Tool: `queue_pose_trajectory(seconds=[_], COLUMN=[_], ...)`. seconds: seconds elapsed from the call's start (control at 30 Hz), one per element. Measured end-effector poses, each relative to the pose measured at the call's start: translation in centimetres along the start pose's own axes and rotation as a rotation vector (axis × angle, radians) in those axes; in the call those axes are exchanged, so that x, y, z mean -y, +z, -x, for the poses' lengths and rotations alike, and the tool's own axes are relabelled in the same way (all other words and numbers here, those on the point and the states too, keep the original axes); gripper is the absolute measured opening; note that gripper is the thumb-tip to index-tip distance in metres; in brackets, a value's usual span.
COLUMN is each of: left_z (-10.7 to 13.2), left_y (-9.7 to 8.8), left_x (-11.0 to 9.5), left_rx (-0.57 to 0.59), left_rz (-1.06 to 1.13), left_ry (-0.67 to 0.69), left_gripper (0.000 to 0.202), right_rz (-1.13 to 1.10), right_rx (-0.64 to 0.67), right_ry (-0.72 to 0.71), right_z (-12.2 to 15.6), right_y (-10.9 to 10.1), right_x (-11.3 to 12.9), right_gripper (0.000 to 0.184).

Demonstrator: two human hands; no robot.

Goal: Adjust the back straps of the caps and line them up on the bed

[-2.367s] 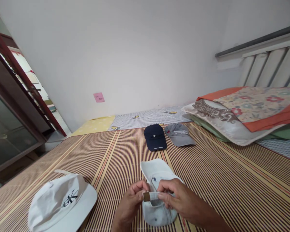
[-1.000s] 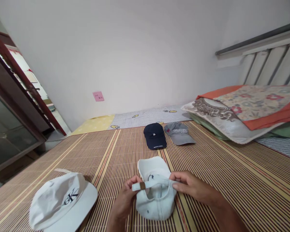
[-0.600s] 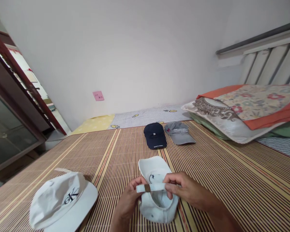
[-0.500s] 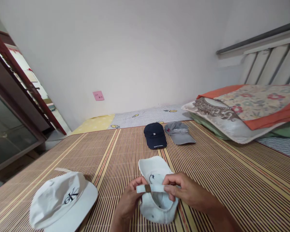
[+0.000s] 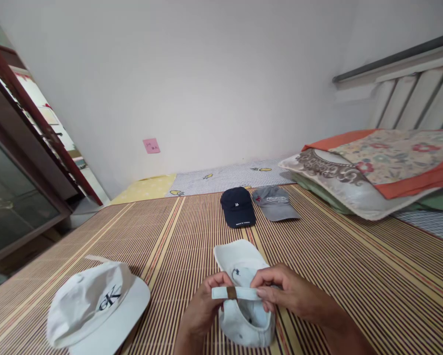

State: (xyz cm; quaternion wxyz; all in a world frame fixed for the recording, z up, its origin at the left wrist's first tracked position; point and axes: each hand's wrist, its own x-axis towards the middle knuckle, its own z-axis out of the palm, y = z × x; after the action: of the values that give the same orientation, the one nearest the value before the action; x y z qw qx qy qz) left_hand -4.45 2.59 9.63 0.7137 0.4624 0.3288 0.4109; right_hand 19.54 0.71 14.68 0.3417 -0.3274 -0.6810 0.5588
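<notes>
A pale blue-white baseball cap (image 5: 239, 264) rests on the striped bamboo mat (image 5: 354, 276) right in front of me, brim pointing away. Both hands pinch its back strap (image 5: 239, 293), which has a small brown buckle. My left hand (image 5: 204, 310) grips the strap's left end by the buckle. My right hand (image 5: 284, 291) holds the strap's right part with thumb and fingers closed on it.
A white bucket hat with a dark logo (image 5: 97, 308) lies at the near left. A navy cap (image 5: 237, 207) and a grey cap (image 5: 275, 203) sit side by side farther back. Stacked pillows (image 5: 376, 172) fill the right, a wall stands behind, a glass door (image 5: 14, 197) at left.
The strap went from being pinched close together to pulled out straight between my hands. The cap shifted slightly on the mat; the other hats stayed put.
</notes>
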Motion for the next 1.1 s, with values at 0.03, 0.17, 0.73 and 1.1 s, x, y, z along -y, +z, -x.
queue_pose_trajectory(seconds=[0.03, 0.17, 0.73, 1.1], left_z=[0.0, 0.0, 0.2, 1.1], left_y=[0.1, 0.5, 0.8, -1.0], left_x=[0.0, -0.1, -0.9, -1.9], left_rx=[0.003, 0.015, 0.020, 0.197], left_rz=[0.001, -0.019, -0.025, -0.087], left_ry=[-0.003, 0.004, 0.071, 0.086], left_gripper=[0.041, 0.050, 0.053, 0.061], right_rz=[0.008, 0.040, 0.138, 0.249], right_rx=[-0.004, -0.038, -0.081, -0.067], right_ry=[0.005, 0.040, 0.054, 0.077], right_z=[0.0, -0.3, 0.2, 1.4], right_y=[0.0, 0.5, -0.3, -2.7], right_x=[-0.1, -0.2, 0.7, -0.2], right_gripper=[0.028, 0.027, 0.035, 0.020])
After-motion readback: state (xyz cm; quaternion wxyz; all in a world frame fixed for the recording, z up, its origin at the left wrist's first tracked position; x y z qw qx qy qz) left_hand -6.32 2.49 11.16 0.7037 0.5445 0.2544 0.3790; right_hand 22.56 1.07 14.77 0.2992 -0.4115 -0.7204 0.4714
